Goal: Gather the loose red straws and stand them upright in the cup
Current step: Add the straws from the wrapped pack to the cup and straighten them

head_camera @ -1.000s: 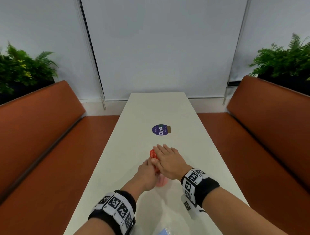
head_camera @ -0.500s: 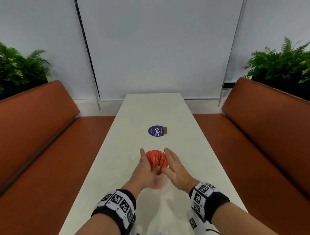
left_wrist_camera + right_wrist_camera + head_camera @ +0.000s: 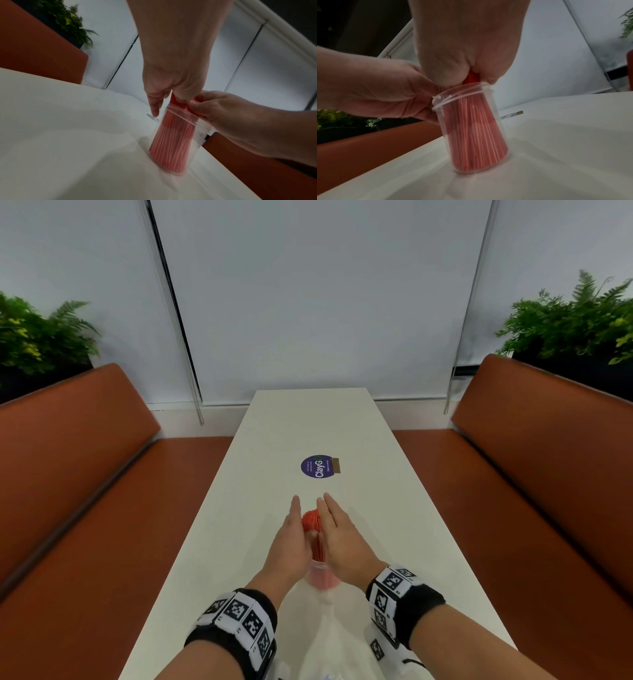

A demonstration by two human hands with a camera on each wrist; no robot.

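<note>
A tight bundle of red straws [image 3: 311, 518] stands upright in a clear plastic cup [image 3: 323, 578] on the white table [image 3: 308, 419]. My left hand [image 3: 289, 537] and right hand [image 3: 342, 537] flank the bundle above the rim, fingers straight and pointing away, palms pressing it from both sides. The left wrist view shows the straws [image 3: 171, 142] filling the cup [image 3: 200, 129] and the right hand [image 3: 231, 115] at the rim. From the right wrist, the left hand [image 3: 385, 92] sits against the cup [image 3: 498, 115]. The straws' middle part is hidden between my palms.
A round purple sticker [image 3: 317, 468] with a small brown tag lies on the table beyond the hands. A clear plastic bag [image 3: 329, 645] lies at the near edge between my forearms. Orange benches [image 3: 85, 491] [image 3: 548, 474] run along both sides, with plants behind them.
A second ago the right hand lay over the straw tops. It moved to the right side, and both palms have now closed in, squeezing the fanned bundle narrower.
</note>
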